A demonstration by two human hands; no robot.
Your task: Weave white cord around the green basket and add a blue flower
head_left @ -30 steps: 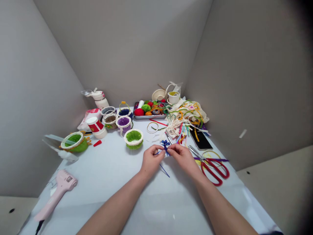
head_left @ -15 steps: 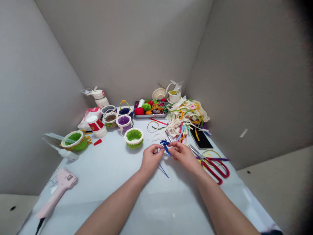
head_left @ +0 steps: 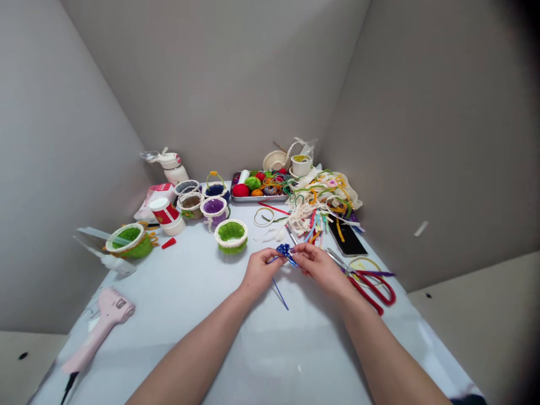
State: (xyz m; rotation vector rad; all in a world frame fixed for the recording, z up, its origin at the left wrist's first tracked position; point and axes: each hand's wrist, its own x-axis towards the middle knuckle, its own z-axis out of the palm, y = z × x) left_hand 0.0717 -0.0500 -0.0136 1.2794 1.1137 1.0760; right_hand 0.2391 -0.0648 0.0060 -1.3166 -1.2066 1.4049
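Both my hands meet over the middle of the white table [head_left: 202, 315]. My left hand [head_left: 259, 271] and my right hand [head_left: 318, 265] each pinch a small blue pipe-cleaner flower [head_left: 285, 250] between fingertips, left hand from the left, right hand from the right. A straight blue stem [head_left: 279, 293] runs down from the flower toward me, below my left hand. A green woven basket with a white rim [head_left: 230, 235] stands just left of the flower.
Red-handled scissors [head_left: 371, 287] and a black phone [head_left: 346, 238] lie right of my hands. A heap of coloured pipe cleaners [head_left: 323, 205], a metal tray of yarn balls [head_left: 257, 188], several small baskets [head_left: 213, 207] and a pink glue gun [head_left: 99, 329] surround the work spot.
My hands have turned the blue flower a little; its stem now hangs slightly further left and toward me. Nothing else on the table has moved.
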